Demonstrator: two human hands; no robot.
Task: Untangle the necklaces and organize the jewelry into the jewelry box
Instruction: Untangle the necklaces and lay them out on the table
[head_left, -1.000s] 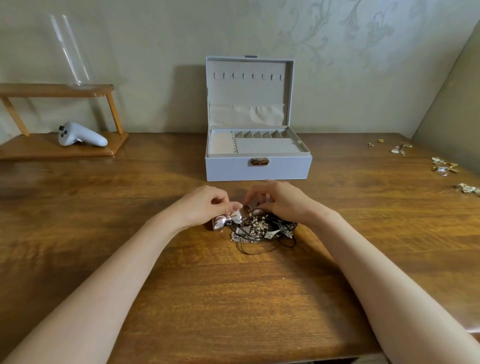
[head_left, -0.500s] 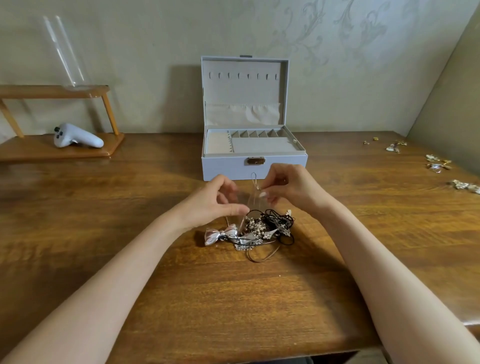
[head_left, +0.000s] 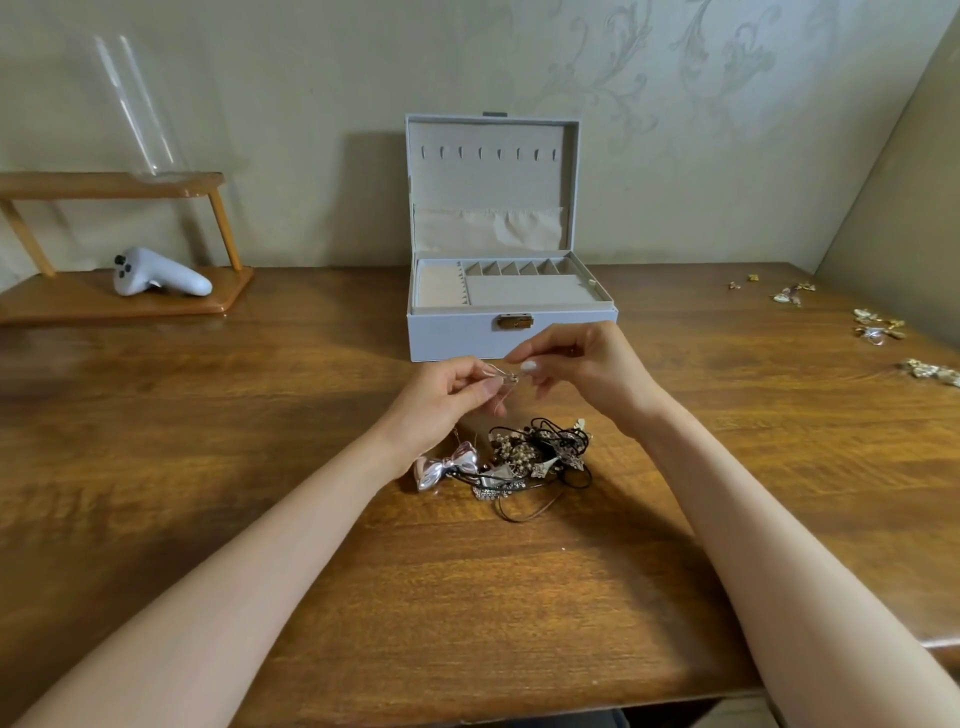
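Fingers: left fingers (head_left: 480, 387) and right fingers (head_left: 530, 366) both pinch one thin chain (head_left: 501, 373), tips nearly meeting at what looks like its clasp. Left hand (head_left: 441, 400) and right hand (head_left: 587, 369) are curled and grasping.

Change: a second ago both hands were down in the tangle (head_left: 530, 457). Now they are raised off the tabletop (head_left: 260, 415), with the chain lifted in front of the jewelry box (head_left: 452, 338). A faint strand seems to trail back down; I can't tell if it's free. My read: the first necklace is being teased out and nothing is boxed yet.

Count:
- Hands: two.
- Chain in hand: one.
- Tangle: one heap, mid-tabletop, just below the hands. The necklaces inside are too knotted to count.
- Silver bow (head_left: 447, 465): one, at the heap's left side.
- Jewelry box: one, lid open, at the far edge.
- Loose jewelry near the right edge: four small clusters (head_left: 878, 325). The pieces are too small to number.
- White controller (head_left: 161, 273): one, far-left corner, on a wooden shelf (head_left: 111, 184).
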